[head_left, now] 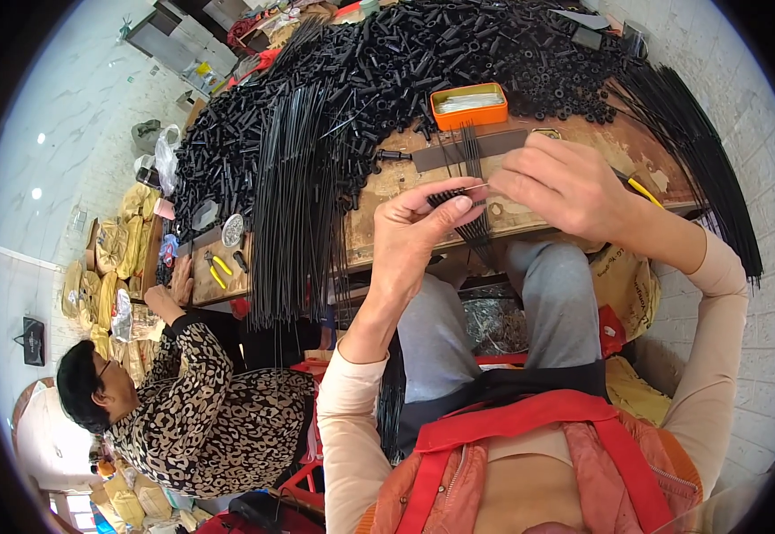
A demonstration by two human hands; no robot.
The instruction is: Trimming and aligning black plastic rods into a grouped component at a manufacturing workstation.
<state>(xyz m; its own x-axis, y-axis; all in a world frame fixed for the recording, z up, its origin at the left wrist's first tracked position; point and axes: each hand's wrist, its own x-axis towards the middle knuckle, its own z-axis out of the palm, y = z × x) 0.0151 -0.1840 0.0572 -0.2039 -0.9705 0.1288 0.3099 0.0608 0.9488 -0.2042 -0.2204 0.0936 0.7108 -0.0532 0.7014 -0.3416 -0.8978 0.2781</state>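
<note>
Two hands, left hand (423, 233) gripping one black rod bundle (469, 191), right hand (568, 184) pinching one rod, one orange tin (468, 106)

A small bundle of thin black rods (472, 191) is pinched between the hands: the left hand (418, 240) grips its near part between thumb and fingers, and the right hand (565, 187) touches it from the right at fingertip height. The rods are straight, dark and slender, packed side by side. They fan out beyond the fingers toward the tabletop (583, 147) and also hang below the hands over its near edge.
</note>
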